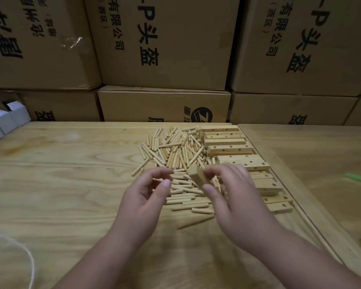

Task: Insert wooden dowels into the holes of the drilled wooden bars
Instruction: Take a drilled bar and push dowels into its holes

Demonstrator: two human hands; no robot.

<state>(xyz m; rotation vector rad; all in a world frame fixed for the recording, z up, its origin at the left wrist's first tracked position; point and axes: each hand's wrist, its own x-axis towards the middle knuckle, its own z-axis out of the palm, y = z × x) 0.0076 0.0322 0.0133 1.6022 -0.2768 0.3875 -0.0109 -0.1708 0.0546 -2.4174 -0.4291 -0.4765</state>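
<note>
A white cord [27, 257] loops at the bench's [61, 184] near left corner, and small white boxes [4, 119] sit at its far left edge. The left hand [148, 197] hovers above the bench with fingers curled, thumb near forefinger; whether it pinches a dowel I cannot tell. Beyond it the loose dowels [175, 153] lie heaped mid-bench. The right hand [233, 197] grips a wooden bar [198, 177] end-on over the heap. Drilled bars [227, 142] lie in a row along the bench's right edge. A green object [358, 179] lies on the neighbouring surface. Cardboard boxes [165, 49] stand stacked behind.
</note>
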